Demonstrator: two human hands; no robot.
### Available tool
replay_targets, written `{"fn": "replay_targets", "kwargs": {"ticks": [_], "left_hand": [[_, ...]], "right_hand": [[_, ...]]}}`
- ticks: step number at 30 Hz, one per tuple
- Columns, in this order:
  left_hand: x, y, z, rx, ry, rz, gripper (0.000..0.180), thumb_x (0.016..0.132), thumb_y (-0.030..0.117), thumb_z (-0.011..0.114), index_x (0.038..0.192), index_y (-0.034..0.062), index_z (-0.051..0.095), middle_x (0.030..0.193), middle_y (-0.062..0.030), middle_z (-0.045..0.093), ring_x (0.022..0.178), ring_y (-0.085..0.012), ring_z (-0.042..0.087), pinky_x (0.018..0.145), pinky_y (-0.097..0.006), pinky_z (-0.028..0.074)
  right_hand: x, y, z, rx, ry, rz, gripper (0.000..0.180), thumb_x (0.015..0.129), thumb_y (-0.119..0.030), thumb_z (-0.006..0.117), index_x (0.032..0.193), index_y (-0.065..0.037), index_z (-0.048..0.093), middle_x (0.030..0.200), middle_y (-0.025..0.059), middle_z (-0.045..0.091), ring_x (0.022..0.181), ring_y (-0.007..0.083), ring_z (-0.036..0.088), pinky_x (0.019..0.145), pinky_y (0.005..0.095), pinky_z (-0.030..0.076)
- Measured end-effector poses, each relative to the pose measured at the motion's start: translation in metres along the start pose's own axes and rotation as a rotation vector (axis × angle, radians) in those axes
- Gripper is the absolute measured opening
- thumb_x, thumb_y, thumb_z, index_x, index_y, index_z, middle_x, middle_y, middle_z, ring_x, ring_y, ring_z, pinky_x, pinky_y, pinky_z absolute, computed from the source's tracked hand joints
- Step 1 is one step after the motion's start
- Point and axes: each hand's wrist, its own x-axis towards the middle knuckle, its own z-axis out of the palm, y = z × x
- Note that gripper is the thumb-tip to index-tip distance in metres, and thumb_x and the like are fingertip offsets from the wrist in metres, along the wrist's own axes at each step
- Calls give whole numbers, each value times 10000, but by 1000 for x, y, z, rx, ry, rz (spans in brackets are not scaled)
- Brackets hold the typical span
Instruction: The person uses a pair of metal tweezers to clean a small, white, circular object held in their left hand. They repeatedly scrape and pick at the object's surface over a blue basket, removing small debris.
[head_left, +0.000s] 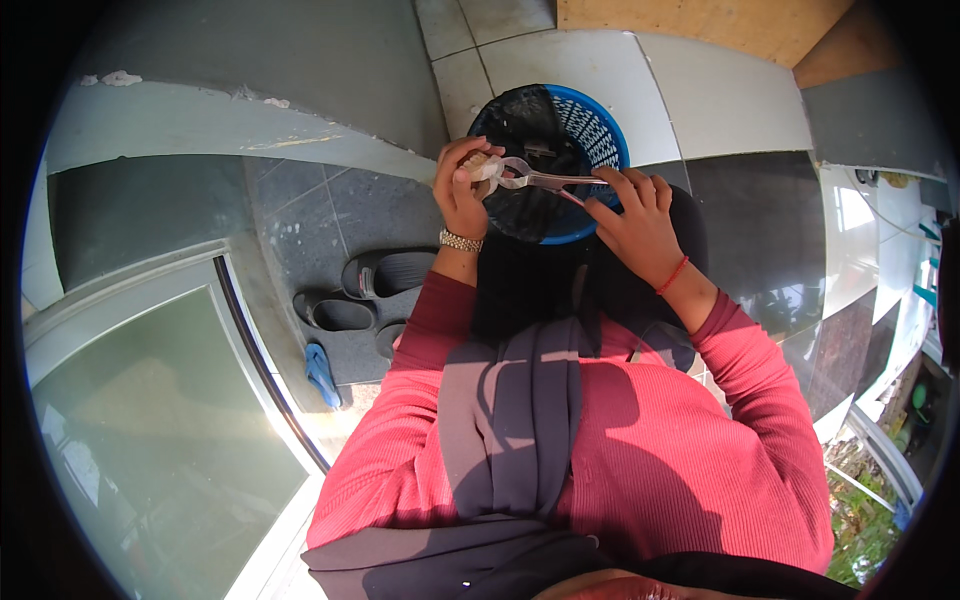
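Note:
Over a blue basket lined with a black plastic bag, both my hands are raised close together. My left hand is closed on a small pale piece, whose kind I cannot make out. My right hand grips the two handles of a shiny metal plier-like tool. The tool's handles spread slightly apart. Its rounded, ring-like head meets the pale piece at my left fingertips. Inside the bag, the contents are mostly dark and hard to tell.
Dark sandals and a blue flip-flop lie on the grey floor at the left, near a framed glass panel. A wooden board is at the far right. Tiles in dark and light patches cover the right side.

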Motion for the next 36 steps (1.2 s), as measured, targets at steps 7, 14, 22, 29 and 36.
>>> {"fn": "replay_targets", "kwargs": {"ticks": [7,14,22,29,36], "left_hand": [[4,11,-1,195,-44,144,533,981,394,357,1011,-76,606,1037,-157,526,869,-264,644,657,-344,583],[-2,-4,-12,407,-81,-10,438,986,282,351,971,-56,627,937,-133,598,813,-243,638,696,-342,538],[-11,-16,-12,0,-53,-466,404,988,281,394,948,-46,629,850,-130,644,619,-182,632,518,-247,510],[-9,-19,-13,-62,-85,-590,416,987,302,398,963,-47,622,831,-180,666,669,-217,656,536,-295,555],[-10,-27,-7,-28,-62,-689,425,984,318,411,940,-42,632,803,-156,654,684,-210,653,521,-320,571]], "right_hand": [[0,-1,3,-59,102,-19,180,739,-191,649,885,-249,562,1258,3,483,1105,232,461,903,448,351],[9,0,-7,21,-40,46,226,741,-190,614,950,-272,593,1239,64,474,1086,282,463,865,480,362],[9,1,-13,63,-202,69,315,704,-195,610,1014,-250,602,1179,98,464,1035,296,462,814,479,360],[8,3,-11,0,-306,48,395,736,-228,634,1124,-253,563,1168,107,474,1000,292,509,770,488,391],[3,4,6,-100,-283,81,416,779,-259,616,1180,-202,524,1167,103,513,993,293,539,785,516,407]]}}
